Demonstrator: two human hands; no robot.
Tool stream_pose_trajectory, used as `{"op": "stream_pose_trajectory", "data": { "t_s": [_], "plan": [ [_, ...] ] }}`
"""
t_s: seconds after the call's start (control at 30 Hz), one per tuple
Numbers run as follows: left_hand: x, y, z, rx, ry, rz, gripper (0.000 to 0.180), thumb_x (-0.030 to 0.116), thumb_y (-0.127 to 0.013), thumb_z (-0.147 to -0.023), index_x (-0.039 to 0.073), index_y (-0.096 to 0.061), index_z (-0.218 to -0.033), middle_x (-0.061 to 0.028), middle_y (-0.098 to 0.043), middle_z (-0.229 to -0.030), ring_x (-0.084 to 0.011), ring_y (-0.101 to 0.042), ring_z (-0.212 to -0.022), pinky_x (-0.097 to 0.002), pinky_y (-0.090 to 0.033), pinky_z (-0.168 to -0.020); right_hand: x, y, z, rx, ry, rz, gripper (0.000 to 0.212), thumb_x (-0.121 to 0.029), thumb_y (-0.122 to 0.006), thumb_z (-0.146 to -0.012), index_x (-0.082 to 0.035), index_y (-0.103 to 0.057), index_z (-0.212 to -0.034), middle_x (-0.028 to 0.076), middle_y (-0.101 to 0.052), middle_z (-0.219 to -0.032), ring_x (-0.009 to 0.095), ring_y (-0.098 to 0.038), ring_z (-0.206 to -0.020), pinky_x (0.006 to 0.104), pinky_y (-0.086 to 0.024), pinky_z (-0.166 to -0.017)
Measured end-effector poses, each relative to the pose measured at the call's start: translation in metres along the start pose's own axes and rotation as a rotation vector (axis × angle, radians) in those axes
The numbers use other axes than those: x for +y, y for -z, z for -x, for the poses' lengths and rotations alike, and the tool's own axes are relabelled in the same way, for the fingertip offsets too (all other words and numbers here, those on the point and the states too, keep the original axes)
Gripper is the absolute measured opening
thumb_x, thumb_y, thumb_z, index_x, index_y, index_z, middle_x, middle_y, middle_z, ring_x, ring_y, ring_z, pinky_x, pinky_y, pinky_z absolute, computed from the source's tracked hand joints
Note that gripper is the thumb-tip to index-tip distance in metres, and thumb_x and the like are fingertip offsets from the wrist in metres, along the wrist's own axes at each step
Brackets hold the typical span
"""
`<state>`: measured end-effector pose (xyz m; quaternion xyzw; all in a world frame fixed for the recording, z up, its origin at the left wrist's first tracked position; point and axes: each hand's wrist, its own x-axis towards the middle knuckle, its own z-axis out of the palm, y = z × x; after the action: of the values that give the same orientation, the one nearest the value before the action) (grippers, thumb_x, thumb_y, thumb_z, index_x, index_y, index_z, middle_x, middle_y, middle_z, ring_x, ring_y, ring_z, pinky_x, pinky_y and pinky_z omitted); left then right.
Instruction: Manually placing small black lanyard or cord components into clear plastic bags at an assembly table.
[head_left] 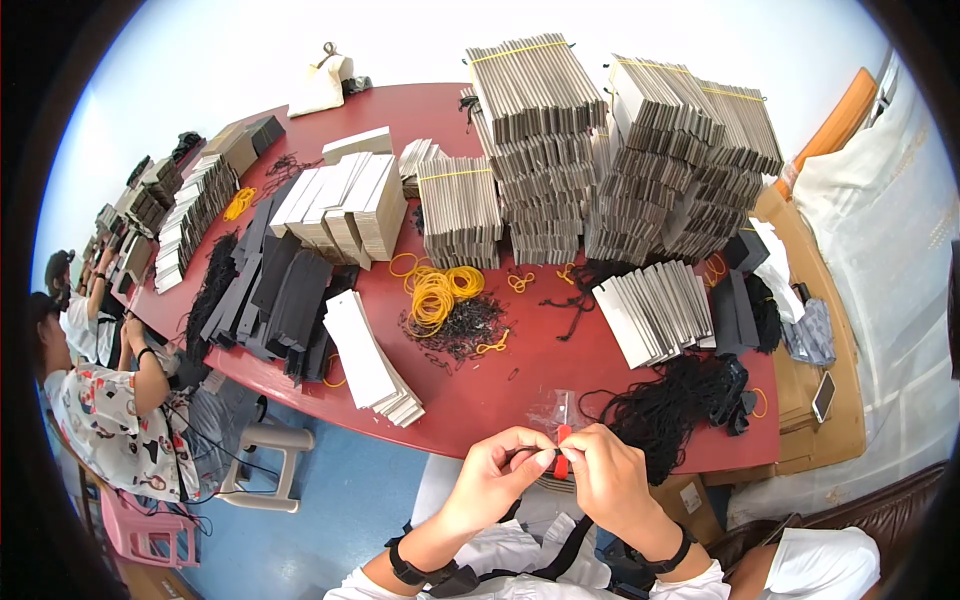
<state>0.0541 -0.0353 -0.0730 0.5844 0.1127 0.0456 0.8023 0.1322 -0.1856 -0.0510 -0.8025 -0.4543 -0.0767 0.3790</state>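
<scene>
My left hand (pixel 498 472) and my right hand (pixel 612 478) meet just off the table's near edge, thumbs and forefingers pinched close together. A thin black cord (pixel 524 452) runs between the fingertips; most of it is hidden by them. Right by the fingers a small red piece (pixel 564 460) shows, and I cannot make out its kind. A small clear plastic bag (pixel 552 408) lies on the table edge just beyond. To the right of my hands sits a tangled heap of black cords (pixel 668 412).
On the red table (pixel 470 375) stand tall banded stacks of grey tags (pixel 540 130), white card stacks (pixel 345 205), black strips (pixel 290 300), yellow rubber bands (pixel 440 295) and small black pins (pixel 465 328). A phone (pixel 823 396) lies at right. Another person (pixel 120 410) sits at left near a stool (pixel 272 462).
</scene>
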Motion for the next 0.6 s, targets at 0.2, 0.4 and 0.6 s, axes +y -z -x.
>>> {"op": "stream_pose_trajectory", "data": {
  "t_s": [0.2, 0.4, 0.6],
  "plan": [
    [-0.004, 0.004, -0.001, -0.056, 0.111, 0.244, 0.013, 0.009, -0.064, -0.091, 0.000, -0.064, -0.099, 0.0019, -0.061, -0.090, -0.0023, -0.047, -0.076, -0.0189, -0.039, -0.071, 0.002, -0.002, 0.002, 0.046, 0.103, 0.043, 0.023, 0.002, -0.065, -0.076, 0.000, -0.060, -0.098, 0.013, -0.064, -0.084, 0.027, -0.066, -0.074, 0.0337, -0.053, -0.060],
    [-0.010, 0.001, -0.002, -0.030, 0.105, 0.296, 0.011, 0.008, -0.062, -0.091, -0.001, -0.064, -0.099, -0.0019, -0.065, -0.094, -0.0052, -0.056, -0.086, -0.0219, -0.044, -0.079, 0.006, -0.001, 0.003, 0.071, 0.103, -0.022, 0.026, 0.001, -0.067, -0.073, 0.001, -0.062, -0.098, 0.012, -0.066, -0.086, 0.025, -0.067, -0.072, 0.0318, -0.054, -0.061],
    [-0.015, -0.003, -0.002, -0.003, 0.059, 0.203, 0.011, 0.005, -0.061, -0.091, -0.002, -0.064, -0.099, -0.0046, -0.066, -0.093, -0.0068, -0.058, -0.083, -0.0219, -0.046, -0.077, 0.013, 0.000, 0.006, 0.052, 0.208, 0.187, 0.028, -0.002, -0.067, -0.070, 0.002, -0.061, -0.097, 0.011, -0.066, -0.084, 0.022, -0.066, -0.070, 0.0300, -0.053, -0.057]
  ]
}}
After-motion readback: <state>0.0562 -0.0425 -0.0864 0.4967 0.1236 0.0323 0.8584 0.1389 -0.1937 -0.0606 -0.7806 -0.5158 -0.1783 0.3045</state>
